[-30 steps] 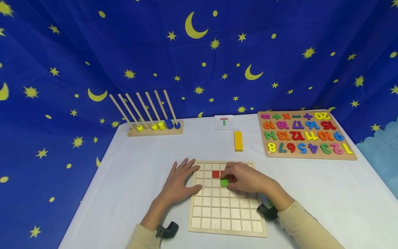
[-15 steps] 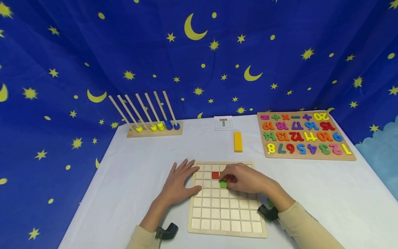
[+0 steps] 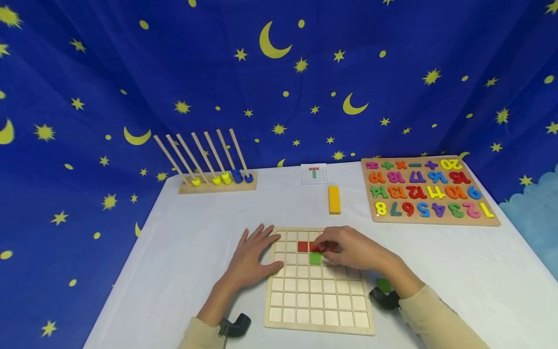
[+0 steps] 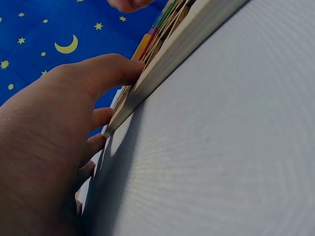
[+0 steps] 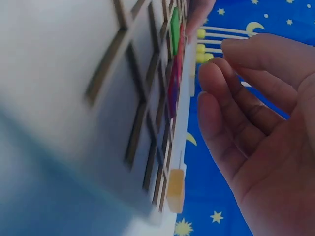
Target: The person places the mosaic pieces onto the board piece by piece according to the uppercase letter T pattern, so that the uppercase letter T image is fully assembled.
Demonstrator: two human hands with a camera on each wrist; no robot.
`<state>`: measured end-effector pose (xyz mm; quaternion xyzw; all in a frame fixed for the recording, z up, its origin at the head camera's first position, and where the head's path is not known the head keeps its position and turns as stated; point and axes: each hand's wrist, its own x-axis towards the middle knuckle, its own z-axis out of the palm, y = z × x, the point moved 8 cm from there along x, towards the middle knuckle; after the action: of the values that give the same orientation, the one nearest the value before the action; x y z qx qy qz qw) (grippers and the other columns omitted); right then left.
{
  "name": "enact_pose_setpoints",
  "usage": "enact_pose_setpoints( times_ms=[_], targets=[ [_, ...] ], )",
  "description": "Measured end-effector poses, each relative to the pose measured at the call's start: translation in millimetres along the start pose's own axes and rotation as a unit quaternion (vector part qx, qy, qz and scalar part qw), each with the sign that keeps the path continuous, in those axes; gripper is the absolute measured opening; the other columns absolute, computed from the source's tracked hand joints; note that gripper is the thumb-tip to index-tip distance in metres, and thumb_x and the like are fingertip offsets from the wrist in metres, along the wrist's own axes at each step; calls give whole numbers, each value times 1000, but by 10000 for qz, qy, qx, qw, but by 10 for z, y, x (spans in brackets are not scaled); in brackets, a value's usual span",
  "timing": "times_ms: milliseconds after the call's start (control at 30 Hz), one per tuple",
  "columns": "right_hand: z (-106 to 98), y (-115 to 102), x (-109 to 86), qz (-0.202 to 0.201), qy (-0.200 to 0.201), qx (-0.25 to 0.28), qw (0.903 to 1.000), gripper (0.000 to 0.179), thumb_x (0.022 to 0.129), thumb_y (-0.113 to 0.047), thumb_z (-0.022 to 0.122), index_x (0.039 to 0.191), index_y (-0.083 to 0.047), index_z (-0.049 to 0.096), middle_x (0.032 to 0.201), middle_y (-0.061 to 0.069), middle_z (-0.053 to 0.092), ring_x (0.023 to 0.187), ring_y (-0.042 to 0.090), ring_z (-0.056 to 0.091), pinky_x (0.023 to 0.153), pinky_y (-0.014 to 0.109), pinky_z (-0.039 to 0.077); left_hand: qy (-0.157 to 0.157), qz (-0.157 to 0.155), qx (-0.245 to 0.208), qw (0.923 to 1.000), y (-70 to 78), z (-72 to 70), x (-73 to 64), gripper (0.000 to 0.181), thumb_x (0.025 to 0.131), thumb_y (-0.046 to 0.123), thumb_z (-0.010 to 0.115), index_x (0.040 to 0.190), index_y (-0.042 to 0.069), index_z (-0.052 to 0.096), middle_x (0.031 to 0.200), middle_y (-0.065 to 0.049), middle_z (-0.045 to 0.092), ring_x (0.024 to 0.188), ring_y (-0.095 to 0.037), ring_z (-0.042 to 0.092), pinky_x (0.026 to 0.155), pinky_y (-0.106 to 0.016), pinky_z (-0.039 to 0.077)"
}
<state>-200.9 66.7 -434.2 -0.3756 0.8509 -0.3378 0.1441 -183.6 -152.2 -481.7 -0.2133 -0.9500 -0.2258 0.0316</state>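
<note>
The wooden grid board (image 3: pixel 320 316) lies on the white table. Two red square tiles, the left red tile (image 3: pixel 302 246) and one partly covered by fingers, sit side by side in its second row. A green tile (image 3: pixel 315 259) lies in the cell below the partly covered red one. My right hand (image 3: pixel 353 248) hovers over the board beside these tiles. In the right wrist view its fingers (image 5: pixel 211 78) are loosely bent with nothing between them. My left hand (image 3: pixel 250 257) has its fingers spread, with thumb and fingertips touching the board's left edge.
Another green tile (image 3: pixel 384 285) lies right of the board, near the right wrist camera. Behind the board are a yellow block (image 3: pixel 334 199), a pattern card (image 3: pixel 314 173), a bead abacus (image 3: pixel 218 188) on the left and a number puzzle (image 3: pixel 429 191) on the right.
My right hand has drawn slightly right, off the green tile, which now shows more fully in its cell. The green piece by the right wrist has come into fuller view. My left hand stays put.
</note>
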Motion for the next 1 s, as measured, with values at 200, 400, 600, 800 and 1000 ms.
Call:
enact_pose_setpoints(
  times_ms=[200,400,600,800,1000],
  targets=[
    [-74,96,-177,221,46,-63,9997,25,89,-18,70,114,-20,70,103,-13,65,88,4,59,79,27,53,79,37,25,10000,-7,0,-7,73,82,68,57,141,25,50,153,4,33,143,-20,19,115,-49,4],
    [-161,209,-364,441,171,-142,9988,24,88,-17,71,112,-19,68,99,-13,64,85,3,57,77,28,53,146,31,-21,9999,-8,-9,-27,72,82,65,60,141,25,51,153,4,34,143,-21,20,115,-50,5],
    [-197,307,-589,613,210,-206,9977,24,87,-18,72,111,-18,68,99,-13,64,84,4,56,75,26,51,-4,-21,-7,10000,-2,56,-44,73,83,68,57,142,26,49,154,4,32,143,-21,19,115,-50,4],
    [-234,402,-799,906,191,-216,9955,26,86,-21,74,111,-20,68,97,-14,63,85,5,57,75,27,51,59,-14,13,10000,-3,29,-31,73,83,67,57,142,25,49,154,4,32,143,-21,19,115,-49,4],
    [-220,460,-1013,1222,-162,-157,9922,30,82,-34,76,109,-26,67,99,-17,61,88,6,57,78,29,51,37,1,30,10000,-4,7,-9,73,83,67,58,141,24,50,154,3,32,144,-21,18,115,-49,4]
  ],
)
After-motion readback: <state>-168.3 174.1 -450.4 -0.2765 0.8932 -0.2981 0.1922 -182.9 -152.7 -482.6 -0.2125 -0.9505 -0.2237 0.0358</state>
